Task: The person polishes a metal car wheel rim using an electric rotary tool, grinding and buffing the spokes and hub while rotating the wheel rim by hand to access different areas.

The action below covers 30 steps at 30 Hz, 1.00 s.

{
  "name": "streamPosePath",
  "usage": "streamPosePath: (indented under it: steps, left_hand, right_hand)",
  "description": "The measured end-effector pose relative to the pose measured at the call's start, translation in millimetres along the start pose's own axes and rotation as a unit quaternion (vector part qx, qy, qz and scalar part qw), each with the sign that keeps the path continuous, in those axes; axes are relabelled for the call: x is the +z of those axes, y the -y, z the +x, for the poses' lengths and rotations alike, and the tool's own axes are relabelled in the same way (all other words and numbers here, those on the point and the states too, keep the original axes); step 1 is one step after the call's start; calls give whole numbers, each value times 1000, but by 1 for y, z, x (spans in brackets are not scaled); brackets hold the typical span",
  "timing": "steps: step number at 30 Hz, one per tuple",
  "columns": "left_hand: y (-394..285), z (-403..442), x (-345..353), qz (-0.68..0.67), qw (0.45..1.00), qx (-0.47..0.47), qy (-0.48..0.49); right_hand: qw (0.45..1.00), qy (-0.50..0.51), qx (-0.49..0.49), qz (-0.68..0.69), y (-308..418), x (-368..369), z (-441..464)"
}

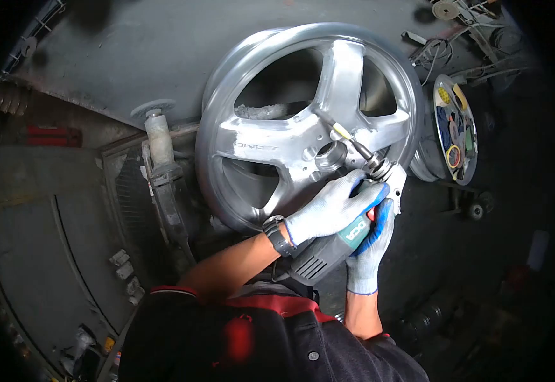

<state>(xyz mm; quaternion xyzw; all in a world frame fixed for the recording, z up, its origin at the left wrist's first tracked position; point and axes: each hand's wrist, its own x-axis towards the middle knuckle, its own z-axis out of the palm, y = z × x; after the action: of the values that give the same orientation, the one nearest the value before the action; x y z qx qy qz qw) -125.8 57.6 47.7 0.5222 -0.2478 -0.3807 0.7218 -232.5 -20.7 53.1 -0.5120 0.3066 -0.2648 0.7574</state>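
Observation:
A silver alloy wheel (265, 137) stands face-up toward me, with several broad spokes around a hub hole. My left hand (335, 202), in a white glove with blue fingers and a dark watch at the wrist, wraps over the front of a green and dark grey DCA die grinder (322, 256). Below and to the right, my right hand (374, 239), gloved alike, closes round the grinder's body near a red part. A thin shaft with a yellowish attachment (342, 132) points from the chuck up to the spokes near the hub. Whether its tip touches metal I cannot tell.
To the right, a round tray (443, 118) holds tapes, pads and small items. On the left stands a machine spindle with a disc (160, 141), near a red object (53, 135). Cables and metal parts (440, 48) lie at upper right; a caster wheel (476, 211) is below.

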Motion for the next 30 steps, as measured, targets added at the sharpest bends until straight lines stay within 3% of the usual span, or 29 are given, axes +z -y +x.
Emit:
streamPosePath:
  steps: [4, 6, 11, 15, 17, 21, 27, 30]
  left_hand:
    - [9, -1, 0, 57, 998, 18, -25]
    - [9, -10, -1, 102, 994, -21, -33]
    - [21, -35, -1, 102, 992, -26, -69]
    - [15, -46, 1, 143, 978, -103, -108]
    - [6, -47, 4, 157, 968, -140, -139]
    - [13, -36, 5, 161, 970, -130, -131]
    - [21, -11, 4, 222, 973, -32, -50]
    - [15, -19, 2, 201, 975, -80, -54]
  right_hand:
    - [1000, -4, -2, 16, -13, -4, 0]
    - [999, 8, 18, 32, -17, -3, -9]
    - [999, 22, 35, 12, -33, -4, -25]
    - [992, 91, 81, 37, -40, -6, -30]
    - [967, 91, 152, 182, -31, 6, -31]
    - [967, 84, 158, 182, -32, 0, -20]
    - [980, 29, 102, 171, -28, -3, -11]
    - [977, 25, 115, 180, -32, 5, -21]
